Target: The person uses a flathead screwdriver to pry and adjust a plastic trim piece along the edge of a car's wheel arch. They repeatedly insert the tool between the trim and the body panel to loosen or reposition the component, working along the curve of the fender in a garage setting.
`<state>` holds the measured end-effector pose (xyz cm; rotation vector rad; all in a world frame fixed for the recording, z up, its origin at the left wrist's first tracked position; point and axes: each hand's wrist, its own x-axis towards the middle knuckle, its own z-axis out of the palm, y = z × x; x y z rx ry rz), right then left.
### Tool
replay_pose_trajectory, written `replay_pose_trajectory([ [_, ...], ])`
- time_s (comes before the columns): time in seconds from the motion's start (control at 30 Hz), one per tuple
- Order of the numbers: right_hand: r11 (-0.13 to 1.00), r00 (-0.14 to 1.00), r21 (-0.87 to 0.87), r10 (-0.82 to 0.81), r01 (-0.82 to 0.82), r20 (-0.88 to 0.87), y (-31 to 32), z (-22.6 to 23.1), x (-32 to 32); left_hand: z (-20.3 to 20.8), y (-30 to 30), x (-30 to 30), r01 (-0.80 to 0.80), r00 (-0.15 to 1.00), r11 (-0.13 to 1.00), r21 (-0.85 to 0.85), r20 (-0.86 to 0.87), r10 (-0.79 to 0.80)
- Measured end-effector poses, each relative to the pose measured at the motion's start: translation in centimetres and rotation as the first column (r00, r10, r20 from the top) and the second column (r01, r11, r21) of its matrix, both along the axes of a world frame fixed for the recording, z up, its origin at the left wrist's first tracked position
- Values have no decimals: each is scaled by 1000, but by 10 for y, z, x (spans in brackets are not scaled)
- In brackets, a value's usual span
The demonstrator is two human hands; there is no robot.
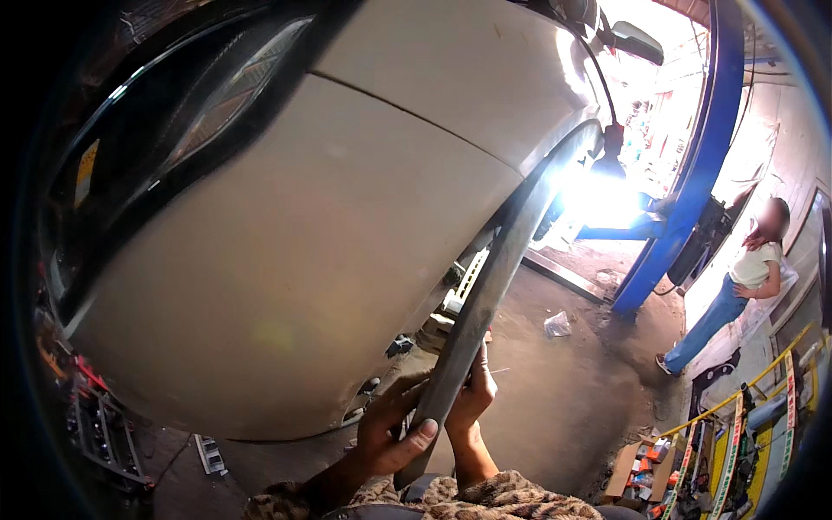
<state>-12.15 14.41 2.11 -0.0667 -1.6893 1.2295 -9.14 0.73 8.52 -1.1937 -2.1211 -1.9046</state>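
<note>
A long, curved, dark grey wheel arch trim [477,321] runs from low in front of me up along the pale car body [286,234]. Its far end meets the car's wheel opening beside a very bright work lamp [611,160]. My left hand [386,433] is closed round the trim's lower part from the left, with the thumb lying over its face. On the opposite edge, my right hand [471,397] grips the same strip a little higher. Its fingers are partly hidden behind the trim. Behind the strip, some underbody parts [433,334] of the car show.
A blue lift post [685,173] with an arm rises at the right. Beyond it, a person [737,286] stands by the wall. A cardboard box [637,464] of small items and yellow-railed racks [745,425] sit at lower right. A plastic bag [557,325] lies on the floor.
</note>
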Motion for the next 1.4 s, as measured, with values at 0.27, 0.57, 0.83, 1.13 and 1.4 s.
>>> replay_pose_trajectory([
  [0.27, 992, 988, -25, 129, -127, 81, 0, -21, 22, 8, 13, 25, -76, 992, 996, -53, -101, 70],
  [0.57, 995, 990, -49, 96, -91, 107, 4, 13, 29, 9, 6, 20, -42, 992, 995, -85, -119, 32],
  [0.83, 885, 962, -377, 256, -274, -97, -1, -58, -36, 8, 3, 15, -61, 993, 994, -95, -110, 51],
  [1.13, 909, 964, -323, 263, -263, -47, -16, -53, -58, 9, 6, 3, 11, 989, 1000, -13, -150, -13],
  [1.4, 904, 956, -329, 294, -273, 15, -23, -63, -23, 23, 25, -7, 26, 999, 995, 94, -48, -22],
])
